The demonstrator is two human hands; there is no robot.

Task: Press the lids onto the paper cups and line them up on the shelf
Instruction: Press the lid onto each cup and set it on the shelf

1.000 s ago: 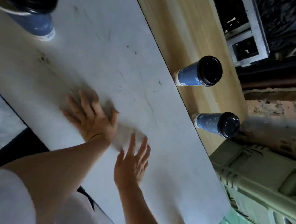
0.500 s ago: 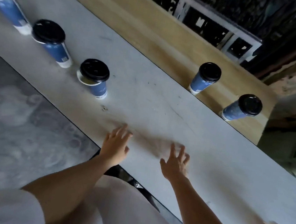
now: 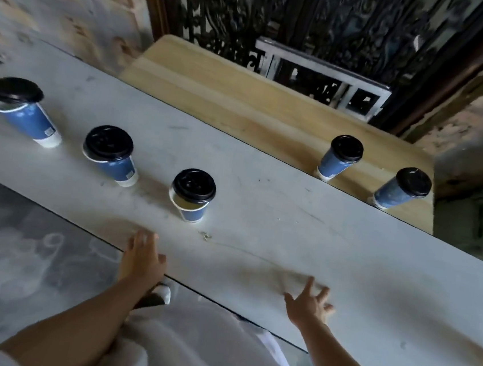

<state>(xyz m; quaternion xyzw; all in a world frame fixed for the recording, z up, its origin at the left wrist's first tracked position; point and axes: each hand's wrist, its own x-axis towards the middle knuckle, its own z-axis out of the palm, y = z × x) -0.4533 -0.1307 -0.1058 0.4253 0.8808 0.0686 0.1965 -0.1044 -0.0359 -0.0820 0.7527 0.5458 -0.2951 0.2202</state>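
Apart go the hands: left hand [image 3: 141,257] loose at the edge of the white table [image 3: 260,214], right hand [image 3: 309,304] splayed wide, both holding nothing.

Dim, flat daylight; my view is motion-blurred throughout, bending at the edges, with faint shadows on the worktop [image 3: 290,217].

Bare left hand [image 3: 141,257] at the near edge of the pale grey bench [image 3: 288,232], fingers loosely together, holding nothing, bare right hand [image 3: 309,304] just past that edge, fingers spread, left forearm [image 3: 78,329] and right forearm [image 3: 335,359] stretched forward
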